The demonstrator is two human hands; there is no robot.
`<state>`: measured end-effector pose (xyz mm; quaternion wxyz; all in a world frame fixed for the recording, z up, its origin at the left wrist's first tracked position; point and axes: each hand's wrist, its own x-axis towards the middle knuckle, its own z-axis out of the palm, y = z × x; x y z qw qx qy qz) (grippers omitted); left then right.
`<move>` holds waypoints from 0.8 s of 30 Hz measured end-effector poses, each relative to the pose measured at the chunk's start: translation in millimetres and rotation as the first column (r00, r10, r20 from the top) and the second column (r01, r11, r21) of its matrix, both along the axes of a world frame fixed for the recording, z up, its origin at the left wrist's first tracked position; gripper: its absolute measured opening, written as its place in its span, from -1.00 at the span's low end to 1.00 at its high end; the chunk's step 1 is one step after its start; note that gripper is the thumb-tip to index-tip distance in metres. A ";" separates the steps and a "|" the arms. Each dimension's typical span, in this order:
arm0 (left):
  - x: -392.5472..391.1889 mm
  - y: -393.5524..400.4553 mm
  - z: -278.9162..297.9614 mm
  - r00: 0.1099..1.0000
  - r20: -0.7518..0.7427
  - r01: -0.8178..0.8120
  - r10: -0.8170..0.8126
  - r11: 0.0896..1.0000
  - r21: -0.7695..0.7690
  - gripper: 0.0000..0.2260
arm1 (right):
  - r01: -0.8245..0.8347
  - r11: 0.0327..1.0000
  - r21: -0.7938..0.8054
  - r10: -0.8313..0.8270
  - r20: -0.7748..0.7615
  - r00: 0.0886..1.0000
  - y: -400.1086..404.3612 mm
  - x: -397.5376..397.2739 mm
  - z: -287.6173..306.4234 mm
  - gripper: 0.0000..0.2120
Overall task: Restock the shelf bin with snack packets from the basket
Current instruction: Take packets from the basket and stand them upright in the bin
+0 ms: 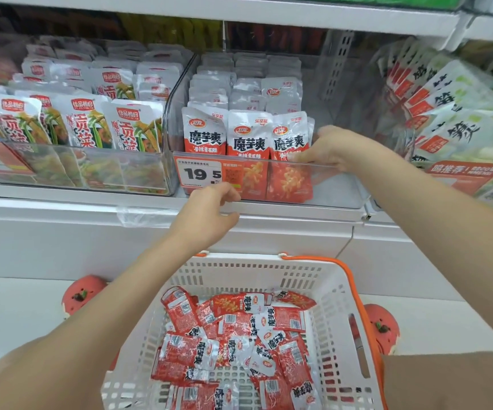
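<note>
A clear shelf bin (338, 186) holds three rows of upright red-and-white snack packets (249, 134) on its left; its right part is bare. My right hand (332, 146) reaches over the bin's front wall, and its fingertips touch the side of the rightmost front packet (291, 137). My left hand (209, 210) hovers at the bin's lower front edge below the price label (198, 173), fingers loosely curled and holding nothing. Below, a white basket (332, 287) with orange handles contains several loose snack packets (233, 329) of the same kind.
A neighbouring clear bin (91, 170) on the left holds packets with green-and-yellow print. White-and-green packets (452, 113) lean on the right. A white shelf ledge (62, 208) runs between the bins and the basket. Red slippers (82, 294) show on the floor.
</note>
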<state>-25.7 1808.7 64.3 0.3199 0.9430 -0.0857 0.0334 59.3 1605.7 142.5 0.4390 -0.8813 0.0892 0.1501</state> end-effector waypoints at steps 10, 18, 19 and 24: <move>3.1 -2.6 -0.4 1.000 0.002 0.007 -0.007 1.000 -0.022 -0.76 | -0.063 0.998 -0.015 0.059 -0.183 0.981 3.7 4.9 0.6 -0.70; 1.4 -2.7 -1.7 0.999 0.018 0.028 -0.029 1.000 0.006 -0.75 | -0.134 0.987 -0.094 0.107 -0.245 0.963 1.6 5.4 3.2 -0.67; 1.1 -1.6 -1.7 0.999 0.021 0.027 -0.027 1.000 0.006 -0.76 | -0.128 0.988 -0.086 0.104 -0.245 0.964 1.6 5.2 4.1 -0.67; -1.1 2.0 -1.2 0.998 0.049 0.036 -0.037 0.999 0.019 -0.76 | -0.095 0.990 -0.101 0.070 -0.228 0.971 3.0 2.0 5.0 -0.81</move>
